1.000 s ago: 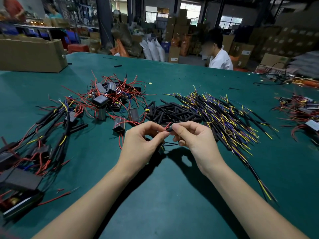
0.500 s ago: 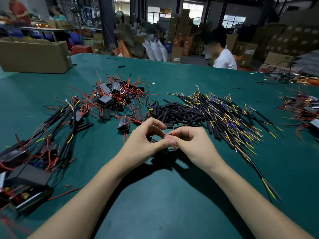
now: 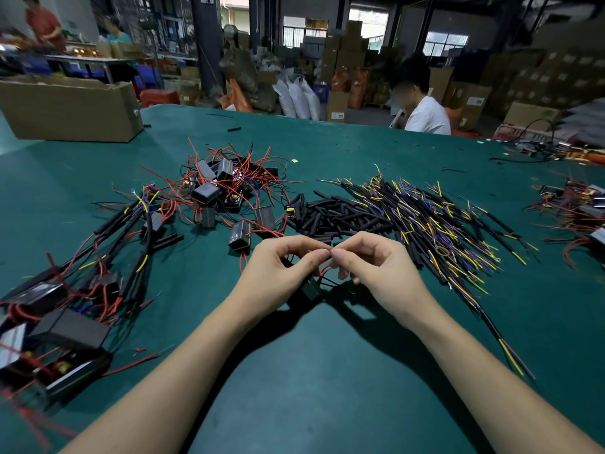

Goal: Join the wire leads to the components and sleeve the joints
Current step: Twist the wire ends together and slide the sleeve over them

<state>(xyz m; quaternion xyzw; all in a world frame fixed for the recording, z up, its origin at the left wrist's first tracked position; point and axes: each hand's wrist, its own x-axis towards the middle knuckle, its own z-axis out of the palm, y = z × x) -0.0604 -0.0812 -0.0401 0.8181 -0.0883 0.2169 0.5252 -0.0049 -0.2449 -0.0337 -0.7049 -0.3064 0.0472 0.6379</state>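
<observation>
Teal-green matting covers a broad work surface [image 3: 327,371] in a dim warehouse room stacked with cardboard boxes, white sacks and shelving. A large open cardboard carton [image 3: 70,109] sits on the far left of the surface. Across the far edge sits a person in a white shirt [image 3: 427,117], and another person in red [image 3: 45,22] stands in the far left background. Box labels are too small and blurred to read. Near the middle, the left hand [image 3: 278,273] and right hand [image 3: 376,270] meet fingertip to fingertip, each with thumb and forefinger pinching thin red wire leads [image 3: 325,269] that run down to a small black component [image 3: 311,288] hanging just under the hands. Beyond them lie a pile of black components with red leads [image 3: 222,191], a heap of short black sleeves [image 3: 330,217] and a spread of black, yellow and purple wires [image 3: 435,224]. Joined, sleeved assemblies [image 3: 108,257] lie at the left.
</observation>
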